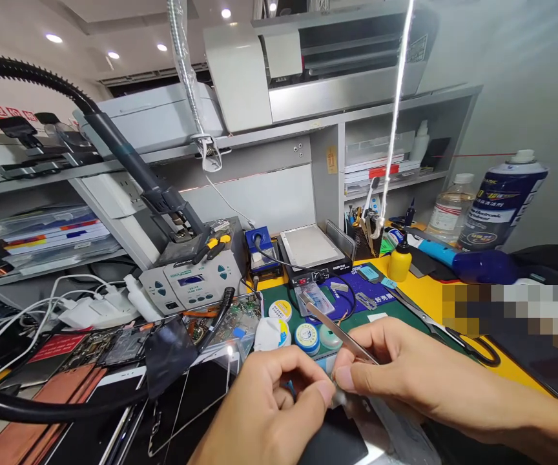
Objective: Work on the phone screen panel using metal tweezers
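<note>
My right hand [380,371] is closed around a slim, flat metal tool [330,323] that looks like tweezers; its far end points up and left over the green mat [351,332]. My left hand [283,394] is closed, thumb and fingertips pinched together right beside the right fingertips. Whatever small thing lies between the fingertips is hidden. Under both hands are a dark flat panel [340,439] and a clear plastic sheet. Just beyond them stand a small blue-rimmed round tin [307,337] and a white crumpled pouch [270,334].
Scissors [424,316] lie on the right by a yellow bottle [398,261] and a large spray can [504,203]. A hot-air station [192,281] and heating plate [310,245] stand behind. Phones, circuit boards and a black hose [41,410] crowd the left. A lit cord hangs in front.
</note>
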The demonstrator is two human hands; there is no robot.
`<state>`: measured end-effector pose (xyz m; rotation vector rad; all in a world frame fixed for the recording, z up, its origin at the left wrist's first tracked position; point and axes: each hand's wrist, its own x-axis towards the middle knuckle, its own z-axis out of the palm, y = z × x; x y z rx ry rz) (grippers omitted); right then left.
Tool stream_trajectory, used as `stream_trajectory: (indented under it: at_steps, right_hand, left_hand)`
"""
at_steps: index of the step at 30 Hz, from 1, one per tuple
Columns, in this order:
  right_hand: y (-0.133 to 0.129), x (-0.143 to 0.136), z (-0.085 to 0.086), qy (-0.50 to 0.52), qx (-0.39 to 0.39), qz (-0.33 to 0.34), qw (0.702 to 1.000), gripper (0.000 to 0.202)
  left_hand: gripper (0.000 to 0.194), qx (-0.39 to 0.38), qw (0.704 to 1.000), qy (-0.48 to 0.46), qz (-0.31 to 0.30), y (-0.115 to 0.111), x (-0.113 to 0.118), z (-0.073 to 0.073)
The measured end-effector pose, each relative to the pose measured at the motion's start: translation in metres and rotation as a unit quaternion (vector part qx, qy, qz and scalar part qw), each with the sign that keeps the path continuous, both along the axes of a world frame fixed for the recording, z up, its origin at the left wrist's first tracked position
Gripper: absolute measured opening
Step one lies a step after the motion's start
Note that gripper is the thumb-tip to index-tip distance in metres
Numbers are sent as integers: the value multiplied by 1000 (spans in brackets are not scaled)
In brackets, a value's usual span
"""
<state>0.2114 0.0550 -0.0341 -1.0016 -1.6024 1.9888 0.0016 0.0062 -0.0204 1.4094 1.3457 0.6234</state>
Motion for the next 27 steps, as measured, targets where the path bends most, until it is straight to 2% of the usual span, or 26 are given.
stream_trajectory:
  at_steps: [10,16,20,24,27]
  right_hand:
    - [2,5,-1,1,-19,-3,1000,35]
    - [3,5,-1,10,16,-4,1000,35]
    - [0,5,-2,9,37,0,999,35]
    - [-4,6,-3,-6,68,-9,998,31]
    - [-5,6,-2,-12,81,-11,997,30]
  left_hand:
    - [36,9,1000,-22,-8,5,1,-7]
    - [36,20,1000,6,-11,2,2,-5]
    - [34,75,996,40,-12,0,2,-5]
    - [32,144,986,82,-26,1,-1,-13]
    - [27,167,982,81,-45,2,-3,-17]
